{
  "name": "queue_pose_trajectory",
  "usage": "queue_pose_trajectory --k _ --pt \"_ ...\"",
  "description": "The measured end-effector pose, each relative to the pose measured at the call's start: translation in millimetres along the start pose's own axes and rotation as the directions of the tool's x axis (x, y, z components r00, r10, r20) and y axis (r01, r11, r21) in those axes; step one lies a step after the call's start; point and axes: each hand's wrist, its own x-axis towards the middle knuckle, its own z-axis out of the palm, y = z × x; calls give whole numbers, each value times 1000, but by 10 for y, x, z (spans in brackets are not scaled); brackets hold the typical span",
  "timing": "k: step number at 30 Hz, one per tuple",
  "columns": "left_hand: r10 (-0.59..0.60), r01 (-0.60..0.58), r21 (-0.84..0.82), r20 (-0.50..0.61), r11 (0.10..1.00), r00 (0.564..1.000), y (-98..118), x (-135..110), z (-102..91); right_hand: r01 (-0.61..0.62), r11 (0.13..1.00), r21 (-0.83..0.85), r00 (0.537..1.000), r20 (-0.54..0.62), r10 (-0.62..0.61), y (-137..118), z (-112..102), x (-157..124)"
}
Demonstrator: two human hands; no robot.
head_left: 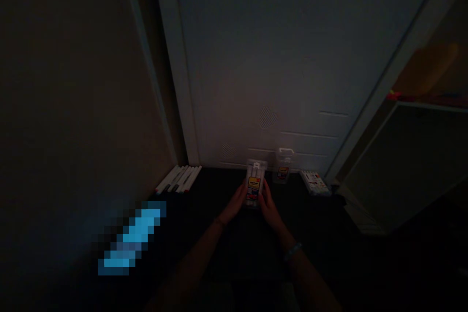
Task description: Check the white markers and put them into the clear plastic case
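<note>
Between my two hands is a clear plastic marker case (255,175) with a yellow, red and dark label, with pale markers showing inside it. My left hand (237,201) is closed on the case's left side. On its right side, my right hand (269,204) grips the same case, fingers along the edge. Just behind and to the right stands a second clear case (283,163) with a similar label, apparently without markers. A row of loose white markers (179,179) lies at the left of the dark table. The room is dim.
At the table's right lies another pack of white markers (314,183). The dark table (219,239) meets a pale panelled door (292,58) at the back. A glowing pixelated screen (135,239) is at the left. To the right stands a shelf (431,106) with an orange object (426,70).
</note>
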Motion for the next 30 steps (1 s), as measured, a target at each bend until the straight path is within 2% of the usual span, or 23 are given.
queue_pose_trajectory --k 5,7,12,16,20,22,25,30 --pt "21 -29 -30 -250 999 968 -27 -131 210 -43 999 -10 999 -25 42 89 -8 -7" --pt "28 -51 -75 -287 996 958 -20 -151 245 -53 998 -26 998 -40 52 102 -12 -14" --pt "58 -88 -120 -234 989 971 17 -149 209 28 995 -92 998 -58 -33 99 -28 -32" --pt "51 -74 -138 -166 988 985 26 -158 239 37 985 -166 995 -85 -52 60 -39 -58" --pt "76 -91 -146 -103 985 992 46 -191 289 72 987 -147 996 -37 -78 -23 -19 -74" --pt "84 -89 -83 -69 993 994 66 -211 290 82 988 -132 997 16 -81 -44 -6 -77" --pt "45 -44 12 -102 999 994 113 -235 284 71 989 -128 996 69 -62 -29 9 -78" --pt "28 -31 -44 -53 999 998 237 -270 291 40 989 -143 999 14 -39 -1 24 -91"
